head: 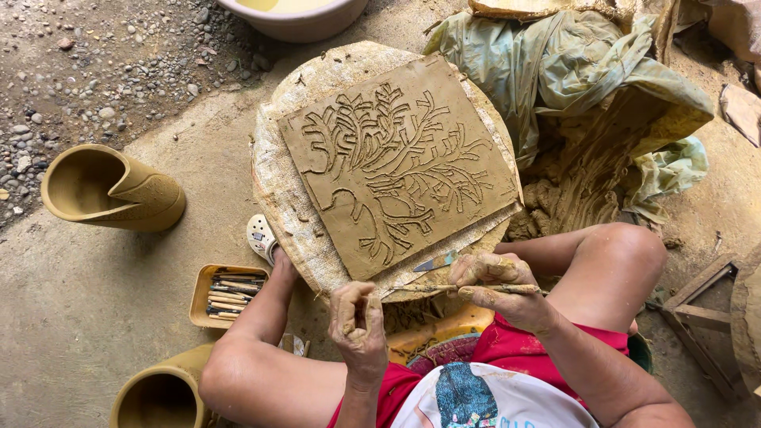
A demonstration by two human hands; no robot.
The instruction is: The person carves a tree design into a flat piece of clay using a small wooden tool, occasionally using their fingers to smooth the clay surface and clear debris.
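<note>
Clay slab (396, 162) with a carved tree pattern lies flat on a round board (297, 214) covered with coarse cloth, just in front of both hands. Its near corner is close to the right hand (495, 281), and the left hand (358, 317) is just below the near edge of the board.

The right hand is clay-smeared and pinches a thin stick tool (432, 288) that points to the left, across the gap between the two hands. The fingers are curled around it. The left hand is closed loosely, fingertips pressed together on what seems a small bit of clay; what exactly it pinches cannot be told. A small blade (434, 261) lies on the board edge between the slab and the right hand.

To the left of the board, near the left knee, a shallow yellow tray (200, 297) holds many wooden tools. A white shoe (260, 235) shows beside it, touching the board edge. Two clay vases stand on the concrete floor: one (111, 190) lies tilted at far left, another (162, 396) is at the bottom left by the leg. A pale basin (297, 20) is at the top, and a green plastic sheet (571, 71) covers a lump of clay at the right.
</note>
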